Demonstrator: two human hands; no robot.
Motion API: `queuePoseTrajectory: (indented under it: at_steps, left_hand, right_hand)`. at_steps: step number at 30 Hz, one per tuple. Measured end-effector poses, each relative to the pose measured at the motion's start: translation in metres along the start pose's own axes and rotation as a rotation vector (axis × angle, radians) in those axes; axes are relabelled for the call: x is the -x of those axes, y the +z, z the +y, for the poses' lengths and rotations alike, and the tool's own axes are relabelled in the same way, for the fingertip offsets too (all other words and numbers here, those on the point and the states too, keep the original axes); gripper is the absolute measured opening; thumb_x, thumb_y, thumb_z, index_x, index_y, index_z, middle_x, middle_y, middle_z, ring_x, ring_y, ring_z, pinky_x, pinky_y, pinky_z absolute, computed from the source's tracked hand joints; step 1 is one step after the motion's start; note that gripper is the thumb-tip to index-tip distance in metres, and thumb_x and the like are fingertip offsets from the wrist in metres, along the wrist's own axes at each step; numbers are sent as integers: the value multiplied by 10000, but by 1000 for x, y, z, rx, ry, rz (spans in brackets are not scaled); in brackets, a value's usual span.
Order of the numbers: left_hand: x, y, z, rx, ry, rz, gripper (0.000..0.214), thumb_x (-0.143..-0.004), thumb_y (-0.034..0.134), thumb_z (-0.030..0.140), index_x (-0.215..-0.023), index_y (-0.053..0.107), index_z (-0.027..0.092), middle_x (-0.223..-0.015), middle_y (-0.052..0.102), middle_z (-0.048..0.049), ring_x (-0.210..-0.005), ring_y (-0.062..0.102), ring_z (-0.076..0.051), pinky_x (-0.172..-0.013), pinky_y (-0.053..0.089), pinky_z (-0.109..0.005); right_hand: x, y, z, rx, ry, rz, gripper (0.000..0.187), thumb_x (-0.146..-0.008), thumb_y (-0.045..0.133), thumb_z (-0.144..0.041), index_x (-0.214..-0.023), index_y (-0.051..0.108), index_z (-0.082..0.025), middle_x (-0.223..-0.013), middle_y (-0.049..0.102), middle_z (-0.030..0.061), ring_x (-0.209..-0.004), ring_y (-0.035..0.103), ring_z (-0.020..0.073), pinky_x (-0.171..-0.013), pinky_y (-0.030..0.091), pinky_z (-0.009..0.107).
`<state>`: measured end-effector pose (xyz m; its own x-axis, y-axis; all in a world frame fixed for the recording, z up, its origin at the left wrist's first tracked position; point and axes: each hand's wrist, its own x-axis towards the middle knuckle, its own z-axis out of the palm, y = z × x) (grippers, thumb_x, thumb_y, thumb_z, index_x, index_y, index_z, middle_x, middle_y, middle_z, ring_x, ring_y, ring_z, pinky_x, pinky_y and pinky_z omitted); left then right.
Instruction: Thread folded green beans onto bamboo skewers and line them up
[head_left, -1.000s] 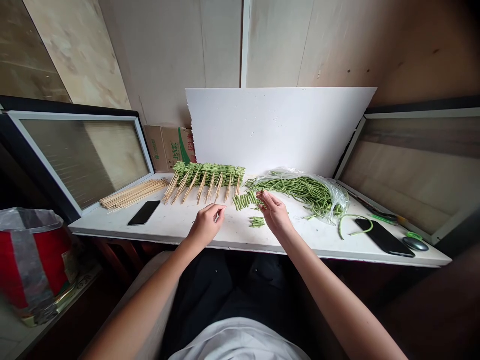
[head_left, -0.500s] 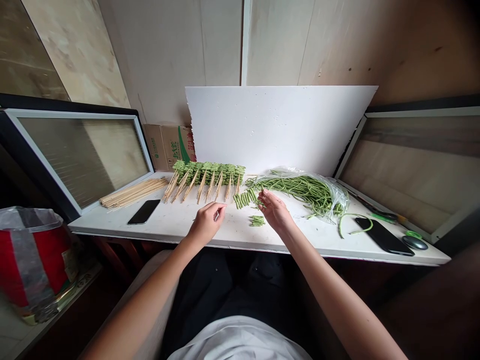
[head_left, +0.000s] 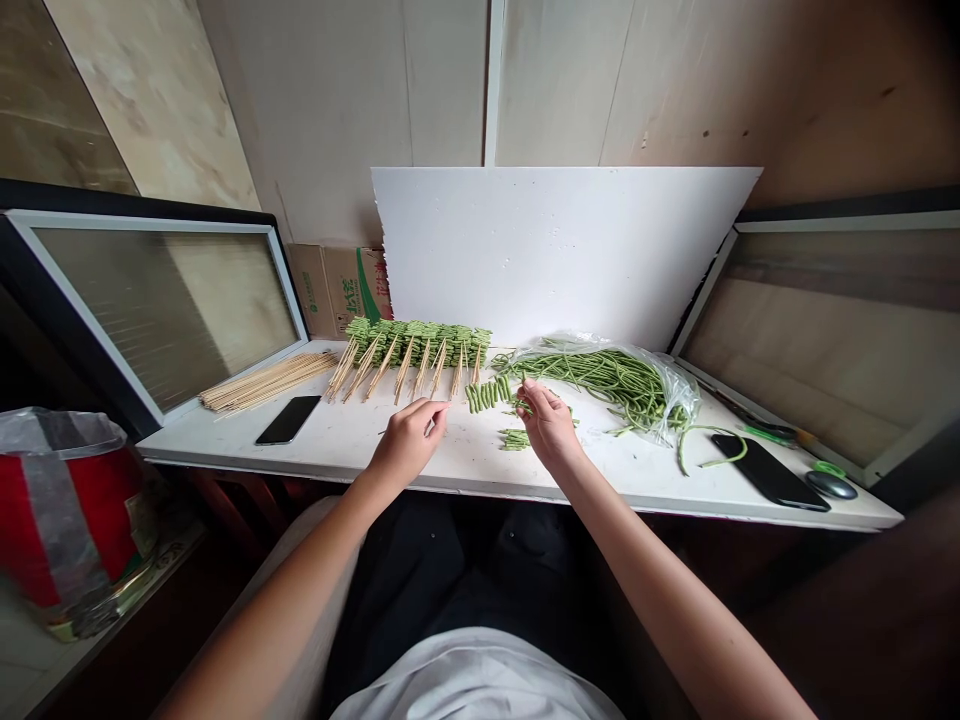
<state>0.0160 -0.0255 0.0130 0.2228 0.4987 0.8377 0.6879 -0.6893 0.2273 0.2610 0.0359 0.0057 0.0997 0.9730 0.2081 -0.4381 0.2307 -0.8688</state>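
My left hand (head_left: 409,440) is closed in a pinch around the near end of a thin bamboo skewer, mostly too fine to make out. Along that skewer sits a row of cut green bean pieces (head_left: 489,394), held above the table between my two hands. My right hand (head_left: 549,420) is closed, thumb and fingers pinching a short green bean piece (head_left: 523,379) at the row's right end. Below, a small pile of cut bean pieces (head_left: 514,439) lies on the white table (head_left: 465,462), partly behind my right hand. Finished bean skewers (head_left: 420,345) are stacked behind my left hand.
Bare bamboo skewers (head_left: 266,383) and a phone (head_left: 288,420) lie at the left. Long green beans (head_left: 600,375) spill from a clear plastic bag at the right, near a second dark phone (head_left: 769,472) and a mouse (head_left: 830,485). A lined red bin (head_left: 97,510) stands at lower left.
My left hand has shifted slightly left and up, and the bean row has shifted slightly with it. My right hand remains at the row's right end.
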Motion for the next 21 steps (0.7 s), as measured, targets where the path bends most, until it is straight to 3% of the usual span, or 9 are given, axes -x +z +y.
queuePoseTrajectory:
  at_steps: [12,17,21]
  left_hand:
    - [-1,-3,0,8,9,-29,222,-1034,525,130,-1100,732,178,-883,730,-61,-765,674,-170,-719,523,-286]
    - [-4,-19,-7,34,-12,-156,238,-1067,502,197,-1153,724,188,-948,735,-68,-820,693,-188,-745,531,-297]
    - [-4,-21,-12,89,-39,-248,260,-1096,477,263,-1181,714,199,-1045,746,-82,-917,713,-210,-790,537,-306]
  right_hand:
    - [8,6,-1,4,-27,-10,308,-758,863,-534,-905,761,-284,-1102,753,63,-1173,632,277,-793,498,345]
    - [10,9,-1,18,-57,-62,351,-759,857,-559,-956,781,-279,-1191,753,66,-1261,623,296,-842,523,343]
    - [10,7,-3,78,-96,-78,359,-786,838,-581,-958,792,-269,-1201,756,71,-1237,635,292,-860,521,354]
